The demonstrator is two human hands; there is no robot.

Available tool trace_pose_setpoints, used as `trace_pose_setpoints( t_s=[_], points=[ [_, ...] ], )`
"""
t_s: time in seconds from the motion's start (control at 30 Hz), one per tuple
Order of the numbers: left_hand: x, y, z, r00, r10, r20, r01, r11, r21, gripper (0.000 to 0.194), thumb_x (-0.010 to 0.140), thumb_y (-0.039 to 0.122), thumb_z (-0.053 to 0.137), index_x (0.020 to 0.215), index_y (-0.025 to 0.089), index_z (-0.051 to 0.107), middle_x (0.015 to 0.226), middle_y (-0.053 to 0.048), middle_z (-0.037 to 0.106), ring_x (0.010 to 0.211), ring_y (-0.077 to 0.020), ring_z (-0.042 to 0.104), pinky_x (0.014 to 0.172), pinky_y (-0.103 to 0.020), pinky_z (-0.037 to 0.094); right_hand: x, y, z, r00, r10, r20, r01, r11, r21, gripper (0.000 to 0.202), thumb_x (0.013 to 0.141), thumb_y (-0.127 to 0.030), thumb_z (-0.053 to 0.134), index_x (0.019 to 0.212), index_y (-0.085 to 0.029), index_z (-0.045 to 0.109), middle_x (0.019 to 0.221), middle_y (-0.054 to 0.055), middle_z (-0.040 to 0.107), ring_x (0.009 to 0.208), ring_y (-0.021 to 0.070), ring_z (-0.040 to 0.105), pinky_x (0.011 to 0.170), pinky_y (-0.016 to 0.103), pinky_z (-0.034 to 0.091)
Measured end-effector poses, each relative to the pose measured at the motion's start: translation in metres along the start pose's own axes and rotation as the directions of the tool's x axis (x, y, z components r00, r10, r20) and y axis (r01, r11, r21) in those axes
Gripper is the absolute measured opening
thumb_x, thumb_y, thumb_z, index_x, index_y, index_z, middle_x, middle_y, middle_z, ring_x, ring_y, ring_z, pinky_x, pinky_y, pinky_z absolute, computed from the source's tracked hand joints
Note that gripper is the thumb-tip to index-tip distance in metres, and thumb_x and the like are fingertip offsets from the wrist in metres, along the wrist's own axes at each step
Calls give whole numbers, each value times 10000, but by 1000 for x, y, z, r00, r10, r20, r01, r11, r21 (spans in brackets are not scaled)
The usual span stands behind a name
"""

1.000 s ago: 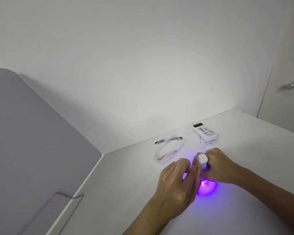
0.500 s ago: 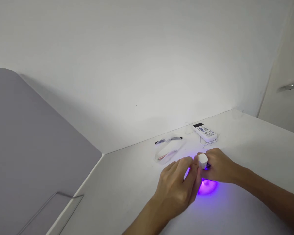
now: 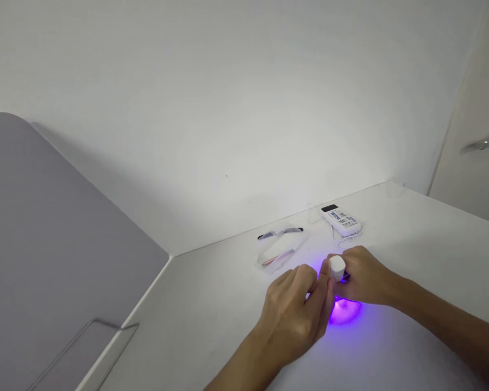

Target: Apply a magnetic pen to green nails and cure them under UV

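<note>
A small white UV lamp [image 3: 337, 267] points down over the white table, its rounded white end facing me. My left hand [image 3: 295, 309] pinches it from the left between thumb and fingers. Right behind and beside the lamp, my right hand [image 3: 364, 277] is curled in closely. Its fingers are mostly hidden, and a small dark edge [image 3: 346, 276] shows between the lamp and this hand. Purple light [image 3: 345, 311] glows on the tabletop below both hands and between the left fingers.
Clear glasses [image 3: 280, 233] lie beyond my left hand, their transparent lens part nearer me. A white power bank [image 3: 340, 220] with a cable lies farther back. A grey panel [image 3: 65, 244] and thin wire frame [image 3: 118, 326] border the left side. The wall [image 3: 244, 108] rises behind.
Hardly anything differs. The fingers of my left hand have shifted slightly at the lamp, and less purple light shows between them. The right hand stays in place.
</note>
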State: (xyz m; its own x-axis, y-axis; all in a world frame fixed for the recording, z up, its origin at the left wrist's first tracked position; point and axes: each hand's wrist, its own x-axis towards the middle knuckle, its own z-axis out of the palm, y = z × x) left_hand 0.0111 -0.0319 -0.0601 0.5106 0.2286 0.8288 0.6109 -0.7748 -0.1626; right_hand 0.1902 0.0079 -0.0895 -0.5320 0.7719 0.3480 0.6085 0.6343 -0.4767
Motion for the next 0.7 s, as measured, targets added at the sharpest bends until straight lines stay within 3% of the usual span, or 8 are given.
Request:
trace_pose_setpoints(
  t_s=[0.23,0.47,0.7],
  points=[
    [-2,-1,0,1000,2,22,-2,1000,-3,149,956,67,489,1010,94,625,681,20,439,516,-102,368,417,-253,290,-1,-1,0,1000,15,2,-15,1000,8,297,785,-285,560,589,-205,351,468,-69,377,449,88,308,483,237,246],
    [-1,-3,-2,999,6,50,-4,1000,-24,191,942,58,504,1097,42,615,818,-62,575,556,-108,453,459,-255,346,-1,3,1,1000,-1,-10,1,1000,8,296,768,-266,561,590,-206,333,472,-68,374,450,89,318,484,237,243],
    [0,-2,-1,998,9,55,-6,998,-57,181,946,47,496,1085,32,610,802,-57,585,570,-111,471,470,-259,364,-1,3,1,1000,19,1,-19,1000,16,279,751,-261,561,590,-205,341,471,-65,382,453,91,329,485,237,247]
  ],
)
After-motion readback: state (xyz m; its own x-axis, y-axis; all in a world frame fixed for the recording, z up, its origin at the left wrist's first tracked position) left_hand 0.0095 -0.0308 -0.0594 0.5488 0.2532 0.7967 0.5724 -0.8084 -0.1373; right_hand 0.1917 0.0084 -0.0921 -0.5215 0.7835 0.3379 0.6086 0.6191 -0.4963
